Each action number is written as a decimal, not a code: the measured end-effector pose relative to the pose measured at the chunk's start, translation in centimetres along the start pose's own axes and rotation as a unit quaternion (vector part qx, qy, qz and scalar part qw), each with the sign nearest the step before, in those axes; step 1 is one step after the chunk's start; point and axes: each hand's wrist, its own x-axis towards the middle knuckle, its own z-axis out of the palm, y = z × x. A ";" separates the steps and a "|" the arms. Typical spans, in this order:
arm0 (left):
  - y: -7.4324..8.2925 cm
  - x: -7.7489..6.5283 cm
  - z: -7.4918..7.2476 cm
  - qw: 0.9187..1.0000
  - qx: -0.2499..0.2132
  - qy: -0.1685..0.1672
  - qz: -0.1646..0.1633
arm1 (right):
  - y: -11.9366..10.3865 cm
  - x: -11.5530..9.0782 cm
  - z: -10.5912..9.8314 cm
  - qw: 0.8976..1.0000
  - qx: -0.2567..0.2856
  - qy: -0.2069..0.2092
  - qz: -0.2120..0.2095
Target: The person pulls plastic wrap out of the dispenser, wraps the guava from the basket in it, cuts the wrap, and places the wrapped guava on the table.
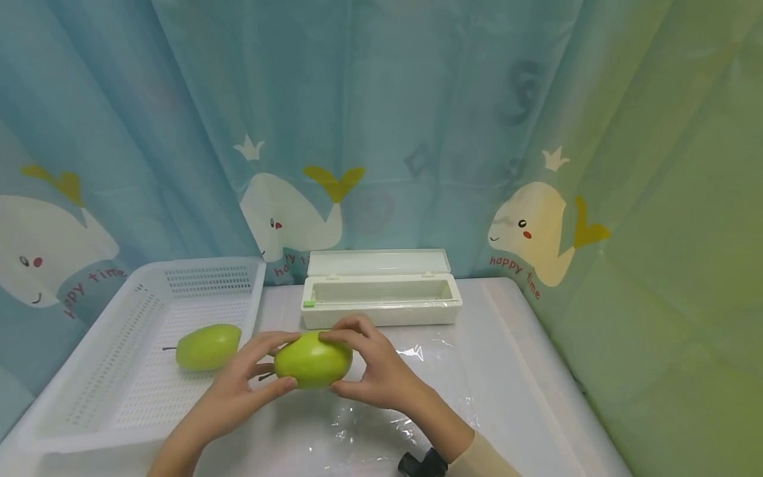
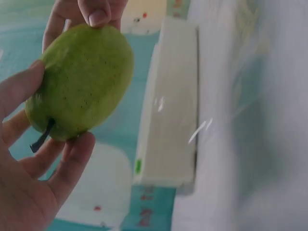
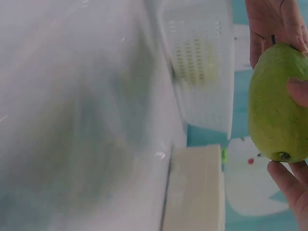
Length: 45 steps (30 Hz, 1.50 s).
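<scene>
A green pear (image 1: 313,360) with a dark stem is held up over the table between both hands. My left hand (image 1: 244,377) grips its stem end, thumb and fingers on opposite sides. At the other end, my right hand (image 1: 375,364) holds it between thumb and fingers. In the left wrist view the pear (image 2: 82,79) shows small dark specks, and its stem points toward the left palm. From the right wrist the pear (image 3: 279,106) shows its blossom end. Below the hands, a sheet of clear plastic film (image 1: 417,351) lies on the table.
Behind the hands stands a white cling film dispenser (image 1: 381,315) with its lid raised and a green slider at its left. A white perforated basket (image 1: 143,424) on the left holds another green pear (image 1: 208,347). A whale-printed curtain (image 1: 393,132) hangs at the back.
</scene>
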 end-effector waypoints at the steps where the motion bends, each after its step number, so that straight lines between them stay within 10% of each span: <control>1: 0.0 0.1 0.4 1.000 -0.005 -0.003 0.000 | 0.2 -0.3 -0.2 1.000 0.001 0.002 0.004; 22: -0.8 3.2 7.1 0.990 -0.093 -0.101 0.022 | 3.4 -6.5 -3.5 0.997 -0.056 0.030 0.049; 45: -2.2 4.3 10.8 0.981 -0.095 -0.164 -0.043 | 6.7 -9.3 -3.3 0.994 -0.085 0.013 0.071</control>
